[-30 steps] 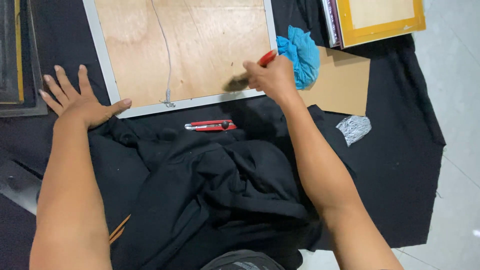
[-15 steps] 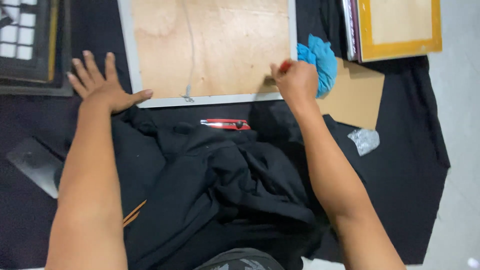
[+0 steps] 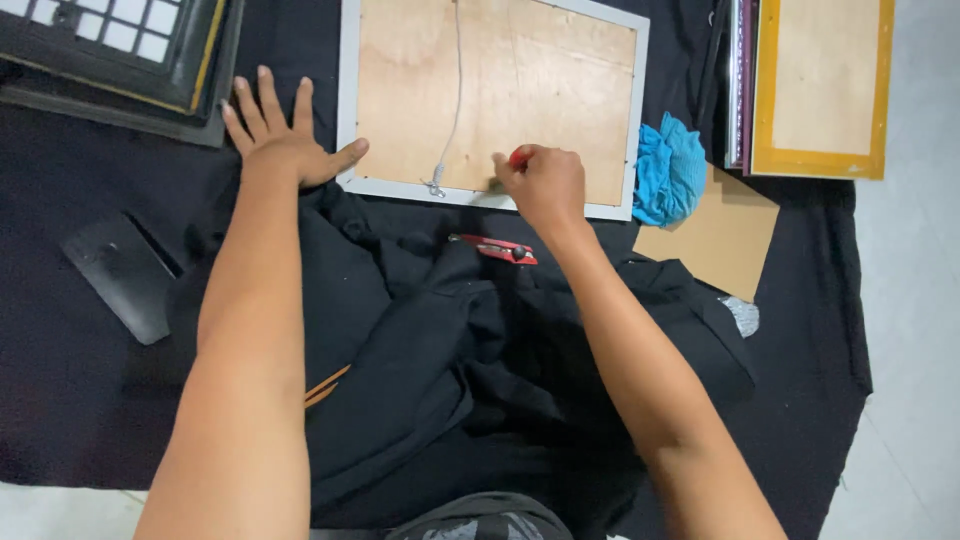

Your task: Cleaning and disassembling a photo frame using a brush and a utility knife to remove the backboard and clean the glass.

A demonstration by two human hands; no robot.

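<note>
While the person leans over the black cloth spread across the floor, over on the far left sits a dark frame with a grid of pale squares, and below it a flat dark grey panel lies on the cloth. Now the left hand: it's wide open, fingers fanned, palm pressed down, thumb stretched out and touching the white edge of the picture frame. That frame lies face down at the top centre, its plywood backing showing, with a thin hanging wire running down the board to a small fixing at the lower edge. Just under the frame, on the bunched-up black fabric between the two forearms, rests a red utility knife, apart from both hands. A thin orange stick peeks out from the folds beside the left forearm. Moving right, the right hand is closed in a fist around a red-handled tool, working right at the frame's lower edge; the tip is hidden, so what it is I can't say. Just beside the frame's right corner lies a crumpled blue cloth, partly on a brown card sheet. Far right, a yellow-bordered frame also lies back up.
</note>
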